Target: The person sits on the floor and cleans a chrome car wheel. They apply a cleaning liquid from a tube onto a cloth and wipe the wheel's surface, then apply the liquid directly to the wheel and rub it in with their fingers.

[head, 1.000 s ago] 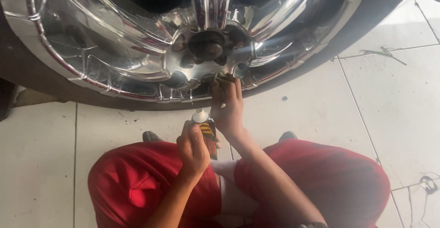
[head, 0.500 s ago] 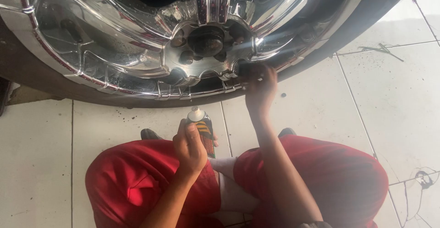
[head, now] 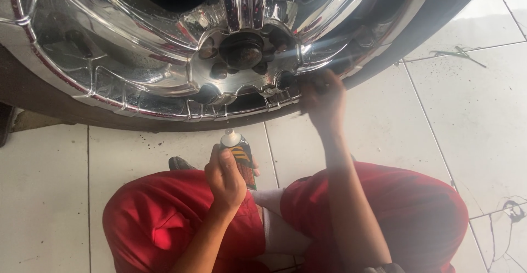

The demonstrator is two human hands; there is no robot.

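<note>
1. Your left hand [head: 225, 177] sits low in the view, above your knees; its grip is closed round a small dark tube [head: 241, 160] with yellow stripes and a pale cap, held upright with the cap pointing toward the wheel; the tube is clear of the wheel and of the floor.
2. Your right hand [head: 324, 100] is stretched forward to the lower edge of the chrome wheel [head: 164, 59]; the fingers [head: 329, 83] are curled and pressed against the rim just right of the hub; the hand is blurred, so you cannot tell whether that grip has hold of a cloth or anything else, or only rests on the metal.
3. The wheel fills the top of the view; its polished spokes meet at a dark centre hub [head: 241, 51] ringed by lug recesses; the dark tyre [head: 71, 111] curves beneath the rim and touches the floor.
4. You are sitting on a white tiled floor [head: 466, 125] in red trousers [head: 417, 212], knees spread either side of your arms; a dark shoe tip [head: 181, 163] shows just left of the tube.
5. A thin, dark scrap [head: 458, 54] lies on the tiles to the upper right, well apart from both hands.
</note>
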